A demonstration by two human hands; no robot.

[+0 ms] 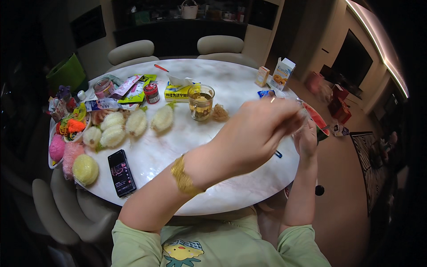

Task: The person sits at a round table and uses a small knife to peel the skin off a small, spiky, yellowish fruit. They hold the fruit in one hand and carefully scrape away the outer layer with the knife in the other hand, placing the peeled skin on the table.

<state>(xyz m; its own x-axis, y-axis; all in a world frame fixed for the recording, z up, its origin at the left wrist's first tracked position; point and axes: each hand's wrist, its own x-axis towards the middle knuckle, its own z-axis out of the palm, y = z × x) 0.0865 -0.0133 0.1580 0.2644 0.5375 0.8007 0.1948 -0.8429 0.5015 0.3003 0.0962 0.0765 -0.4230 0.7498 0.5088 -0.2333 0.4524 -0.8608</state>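
Note:
Raised across the right side of the round marble table (160, 200), my left hand (257, 133) has its fingers bent and blurred, near my other hand. My right hand (305, 140) is upright beside it at the table's right edge. Something pale and thin seems to be between the two hands, too small and blurred to name. Behind them, a cut watermelon (315, 116) with red flesh is partly hidden. A blue clip-like object (278, 154) lies below the hands. Several fuzzy cream yarn pieces with green tops (162, 119) rest on the left half of the table.
A glass mug of yellowish liquid (201, 103) stands near a tissue pack (176, 95) and tangled brown yarn (220, 112). A phone (121, 173) lies front left, near a yellow yarn ball (85, 169). Boxes (283, 74) stand back right; chairs (220, 45) surround the table.

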